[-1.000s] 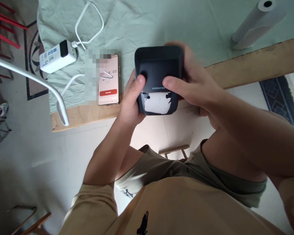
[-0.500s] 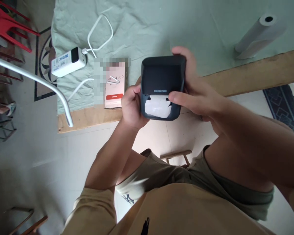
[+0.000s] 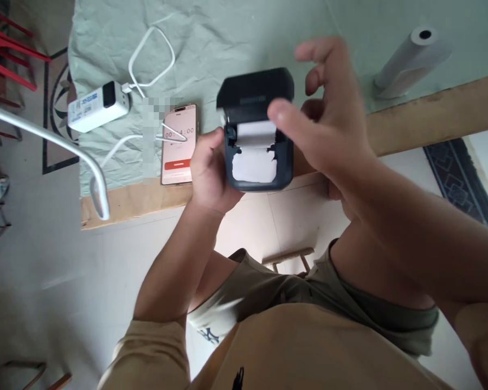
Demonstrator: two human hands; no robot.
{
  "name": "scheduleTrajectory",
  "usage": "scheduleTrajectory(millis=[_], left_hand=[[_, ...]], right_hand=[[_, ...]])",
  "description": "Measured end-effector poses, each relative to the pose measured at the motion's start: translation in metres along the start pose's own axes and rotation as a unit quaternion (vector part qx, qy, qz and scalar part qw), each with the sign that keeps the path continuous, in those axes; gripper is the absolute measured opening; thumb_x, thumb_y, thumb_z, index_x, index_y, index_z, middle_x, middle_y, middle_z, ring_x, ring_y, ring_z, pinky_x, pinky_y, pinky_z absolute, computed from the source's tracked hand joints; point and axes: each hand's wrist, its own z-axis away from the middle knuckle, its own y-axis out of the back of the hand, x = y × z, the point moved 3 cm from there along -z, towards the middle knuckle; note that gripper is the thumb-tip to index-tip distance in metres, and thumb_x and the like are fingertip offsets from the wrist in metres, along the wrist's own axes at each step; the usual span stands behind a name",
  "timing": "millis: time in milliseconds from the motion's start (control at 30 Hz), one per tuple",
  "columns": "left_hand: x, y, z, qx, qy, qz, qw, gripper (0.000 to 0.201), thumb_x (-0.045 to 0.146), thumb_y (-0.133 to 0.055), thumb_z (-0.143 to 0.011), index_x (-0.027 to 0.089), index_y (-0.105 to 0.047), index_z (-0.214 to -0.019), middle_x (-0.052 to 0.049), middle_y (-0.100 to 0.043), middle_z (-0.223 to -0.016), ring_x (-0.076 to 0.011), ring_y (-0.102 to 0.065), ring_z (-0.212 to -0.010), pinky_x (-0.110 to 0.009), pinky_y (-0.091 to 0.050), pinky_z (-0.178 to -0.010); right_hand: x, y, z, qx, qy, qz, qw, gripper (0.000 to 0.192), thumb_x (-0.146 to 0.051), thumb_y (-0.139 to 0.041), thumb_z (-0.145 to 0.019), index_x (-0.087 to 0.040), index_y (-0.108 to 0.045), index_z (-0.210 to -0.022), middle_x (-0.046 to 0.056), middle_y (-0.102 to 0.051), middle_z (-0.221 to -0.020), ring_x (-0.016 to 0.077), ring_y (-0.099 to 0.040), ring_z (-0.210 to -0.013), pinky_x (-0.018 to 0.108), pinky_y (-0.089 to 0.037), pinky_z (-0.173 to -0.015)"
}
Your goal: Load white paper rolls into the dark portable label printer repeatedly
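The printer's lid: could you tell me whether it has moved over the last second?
Yes. The lid has swung up and open, away from the printer body in the left hand, baring the paper roll. The right hand has let go.

I can't see my left hand's (image 3: 209, 176) fingers; they're hidden behind the label printer (image 3: 257, 132). My right hand (image 3: 327, 116) is motion-blurred and covers the printer's right side. A pixelated patch masks part of the phone (image 3: 179, 145). The lid's lettering is too small to read.
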Motion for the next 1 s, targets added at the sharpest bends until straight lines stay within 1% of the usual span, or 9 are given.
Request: scheduleTrajectory(millis=[67, 133, 200, 300, 433, 533, 633, 867, 1000], left_hand=[[-0.001, -0.004, 0.0, -0.037, 0.009, 0.001, 0.999, 0.018, 0.028, -0.045, -0.084, 0.017, -0.06, -0.082, -0.006, -0.067, -0.097, -0.0239, -0.049, -0.124, -0.032, -0.043, -0.099], [-0.003, -0.005, 0.0, -0.041, 0.011, 0.002, 0.999, 0.017, 0.024, -0.046, -0.083, 0.016, -0.06, -0.09, -0.005, -0.067, -0.097, -0.0232, -0.053, -0.119, -0.033, -0.043, -0.099], [-0.004, -0.005, 0.0, -0.03, 0.01, 0.003, 0.999, 0.02, 0.024, -0.046, -0.083, 0.016, -0.059, -0.095, -0.004, -0.067, -0.095, -0.0224, -0.055, -0.116, -0.033, -0.043, -0.098], [-0.004, -0.004, -0.001, -0.024, 0.012, -0.004, 1.0, 0.02, 0.025, -0.045, -0.083, 0.018, -0.059, -0.095, -0.003, -0.067, -0.088, -0.021, -0.056, -0.116, -0.032, -0.045, -0.095], [-0.004, -0.005, 0.0, -0.048, -0.001, -0.017, 0.999, 0.022, 0.021, -0.045, -0.084, 0.021, -0.057, -0.101, -0.002, -0.066, -0.091, -0.0195, -0.058, -0.112, -0.032, -0.046, -0.093], [-0.005, -0.005, 0.001, -0.055, 0.0, -0.047, 0.997, 0.021, 0.021, -0.048, -0.083, 0.021, -0.056, -0.103, -0.002, -0.065, -0.096, -0.0204, -0.06, -0.11, -0.032, -0.047, -0.092], [-0.005, -0.005, 0.001, -0.046, 0.004, -0.066, 0.997, 0.02, 0.022, -0.05, -0.082, 0.018, -0.057, -0.101, -0.004, -0.065, -0.099, -0.0211, -0.059, -0.111, -0.03, -0.047, -0.092], [-0.005, -0.006, 0.002, -0.036, -0.009, -0.066, 0.997, 0.024, 0.021, -0.047, -0.083, 0.02, -0.052, -0.106, -0.003, -0.064, -0.092, -0.0195, -0.059, -0.111, -0.031, -0.047, -0.092], [-0.005, -0.006, 0.001, -0.028, -0.009, -0.058, 0.998, 0.023, 0.02, -0.045, -0.082, 0.021, -0.055, -0.102, -0.001, -0.064, -0.084, -0.0186, -0.062, -0.105, -0.029, -0.049, -0.087]], right_hand=[[-0.003, 0.006, -0.006, 0.088, 0.024, 0.003, 0.996, 0.033, -0.047, -0.052, -0.082, -0.021, -0.043, -0.1, 0.001, -0.05, -0.111, 0.0043, -0.043, -0.06, 0.026, -0.039, -0.057], [-0.005, 0.009, -0.011, 0.108, 0.03, -0.005, 0.994, 0.024, -0.046, -0.042, -0.088, -0.022, -0.038, -0.088, -0.001, -0.052, -0.094, 0.0046, -0.039, -0.054, 0.025, -0.039, -0.052], [-0.009, 0.013, -0.014, 0.108, 0.038, 0.016, 0.993, 0.021, -0.042, -0.042, -0.087, -0.024, -0.037, -0.079, 0.0, -0.052, -0.082, 0.0088, -0.046, -0.062, 0.027, -0.041, -0.054], [-0.017, 0.014, -0.015, 0.018, 0.086, 0.151, 0.985, 0.011, -0.034, -0.046, -0.085, -0.025, -0.048, -0.08, 0.001, -0.059, -0.088, 0.013, -0.052, -0.073, 0.031, -0.045, -0.064], [-0.02, 0.009, -0.011, -0.141, 0.09, 0.347, 0.923, 0.021, -0.036, -0.048, -0.082, -0.029, -0.058, -0.1, -0.002, -0.064, -0.104, 0.0197, -0.057, -0.081, 0.038, -0.043, -0.071], [-0.021, 0.008, -0.008, -0.179, 0.067, 0.401, 0.896, 0.027, -0.04, -0.049, -0.081, -0.031, -0.058, -0.105, 0.002, -0.062, -0.109, 0.0267, -0.058, -0.086, 0.04, -0.042, -0.066], [-0.02, 0.007, -0.007, -0.197, 0.045, 0.414, 0.888, 0.029, -0.041, -0.05, -0.081, -0.031, -0.056, -0.107, 0.005, -0.063, -0.1, 0.026, -0.057, -0.083, 0.041, -0.043, -0.068], [-0.015, 0.01, -0.012, -0.169, 0.042, 0.292, 0.94, 0.034, -0.027, -0.06, -0.072, -0.03, -0.054, -0.106, -0.001, -0.067, -0.099, 0.0203, -0.058, -0.082, 0.037, -0.044, -0.076], [-0.023, 0.025, -0.008, -0.154, 0.042, 0.188, 0.969, 0.032, -0.027, -0.064, -0.069, -0.025, -0.056, -0.1, -0.001, -0.066, -0.087, 0.0111, -0.055, -0.064, 0.027, -0.042, -0.06]])
